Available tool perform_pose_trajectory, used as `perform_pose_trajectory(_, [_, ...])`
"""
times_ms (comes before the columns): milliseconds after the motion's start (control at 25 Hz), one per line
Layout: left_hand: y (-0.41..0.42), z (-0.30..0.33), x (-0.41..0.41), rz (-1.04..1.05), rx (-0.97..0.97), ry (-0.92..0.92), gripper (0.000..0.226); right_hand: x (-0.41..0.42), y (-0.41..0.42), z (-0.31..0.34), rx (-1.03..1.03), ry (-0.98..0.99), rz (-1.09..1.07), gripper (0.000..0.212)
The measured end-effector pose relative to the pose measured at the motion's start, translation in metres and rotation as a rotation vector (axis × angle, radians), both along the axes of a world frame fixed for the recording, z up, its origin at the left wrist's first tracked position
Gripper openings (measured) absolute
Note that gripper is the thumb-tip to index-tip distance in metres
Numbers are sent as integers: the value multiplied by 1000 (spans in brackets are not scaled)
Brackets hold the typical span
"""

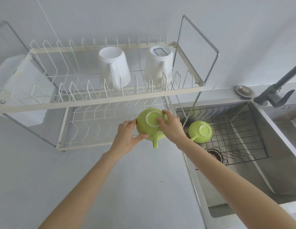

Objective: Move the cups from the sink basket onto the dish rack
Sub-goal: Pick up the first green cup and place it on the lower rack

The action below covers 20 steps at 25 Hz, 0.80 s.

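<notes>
A green cup [148, 122] is upside down at the right end of the dish rack's lower tier [87, 123], its handle pointing toward me. My left hand [127, 134] grips its left side and my right hand [171, 125] rests on its base and right side. A second green cup [201, 131] lies upside down in the dark wire sink basket [235, 129], just right of my right wrist. Two white mugs [114, 66] [158, 66] stand upside down on the rack's upper tier [97, 100].
The steel sink [243, 179] fills the right side, with a drain [216, 154] under the basket and a grey faucet [276, 91] at the back right. A white board [20, 83] leans behind the rack at left. Grey counter [127, 187] lies in front.
</notes>
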<state>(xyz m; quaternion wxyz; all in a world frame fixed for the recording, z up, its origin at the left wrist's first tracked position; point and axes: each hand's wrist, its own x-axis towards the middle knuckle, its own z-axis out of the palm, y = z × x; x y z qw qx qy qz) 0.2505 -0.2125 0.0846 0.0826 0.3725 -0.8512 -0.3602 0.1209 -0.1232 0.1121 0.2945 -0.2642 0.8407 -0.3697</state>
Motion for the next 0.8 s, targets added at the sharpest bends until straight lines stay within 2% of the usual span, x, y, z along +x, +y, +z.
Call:
perform_pose_trajectory(400, [-14,-10,-14,22,38,-42,60,-14,-12,-11,53,36,122,57])
perform_pose_trajectory(600, [-13,-11,-15,33,27,-32,74,-11,-11,-15,5,128,174,77])
perform_pose_trajectory(800, [-15,-12,-20,-7,-32,-65,83,-12,-13,-17,-4,217,274,80])
